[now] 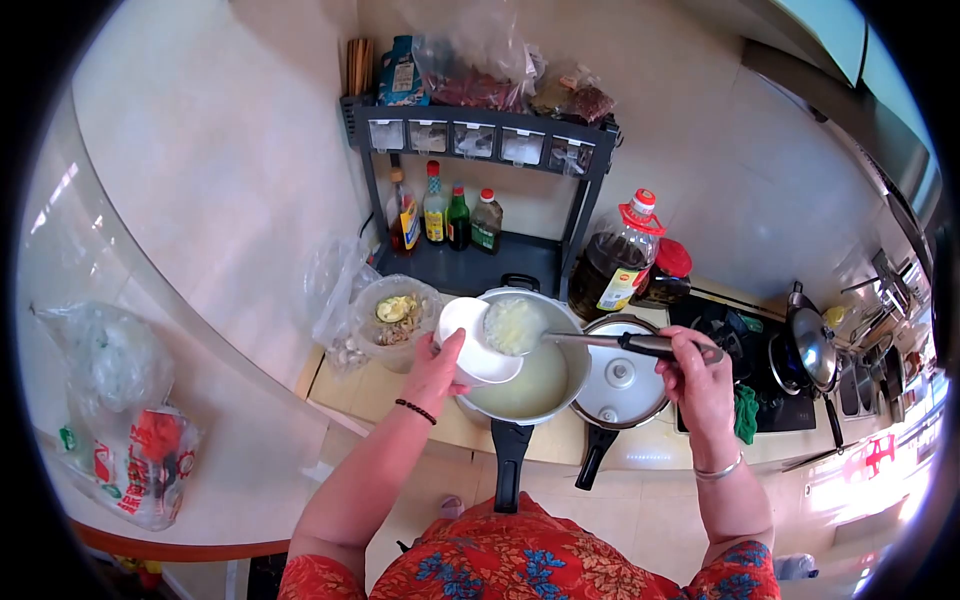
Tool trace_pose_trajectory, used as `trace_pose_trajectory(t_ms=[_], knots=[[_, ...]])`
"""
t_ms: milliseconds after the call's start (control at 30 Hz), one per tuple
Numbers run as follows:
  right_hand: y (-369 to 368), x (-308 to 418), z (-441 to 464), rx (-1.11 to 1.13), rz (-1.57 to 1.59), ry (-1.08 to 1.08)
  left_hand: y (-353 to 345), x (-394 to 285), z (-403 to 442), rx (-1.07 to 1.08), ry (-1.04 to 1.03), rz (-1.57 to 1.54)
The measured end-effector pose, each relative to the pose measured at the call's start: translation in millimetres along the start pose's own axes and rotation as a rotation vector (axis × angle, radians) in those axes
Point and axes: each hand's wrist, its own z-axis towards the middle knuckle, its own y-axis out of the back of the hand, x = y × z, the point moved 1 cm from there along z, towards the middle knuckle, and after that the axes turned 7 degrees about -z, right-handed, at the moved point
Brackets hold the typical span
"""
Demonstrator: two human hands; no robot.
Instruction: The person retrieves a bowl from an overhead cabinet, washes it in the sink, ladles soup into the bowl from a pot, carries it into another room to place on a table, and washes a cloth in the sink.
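Note:
My left hand [437, 367] is closed on the rim of a white bowl [490, 366], which is tilted over the left side of a pot. In my right hand [694, 372] is the dark handle of a ladle [515, 326]. The ladle's round head, filled with pale, grainy food, is over the bowl's upper right edge. Below them the pot [545, 385] holds a cloudy, pale liquid, and its black handle points toward me. A round metal lid [620, 378] lies on the counter just right of the pot.
A plastic container with food scraps [395, 318] sits left of the pot. Behind stands a dark rack [480, 262] with bottles. A large oil bottle [612, 262] is behind the lid. The black stove [790, 400] with a wok [812, 345] is at right; plastic bags [120, 370] lie far left.

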Motion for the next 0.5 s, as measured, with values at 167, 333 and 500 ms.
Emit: trace_pose_trajectory(t_ms=[167, 333, 500], knots=[[-9, -7, -33, 0.078, -0.130, 0.098, -10, 11, 0, 0.128, 0.087, -0.190], [-3, -18, -51, 0.284, -0.619, 0.870, -4, 15, -9, 0.164, 0.061, -0.252], [1, -27, -55, 0.224, -0.730, 1.091, 12, 24, -14, 0.098, 0.046, -0.302]])
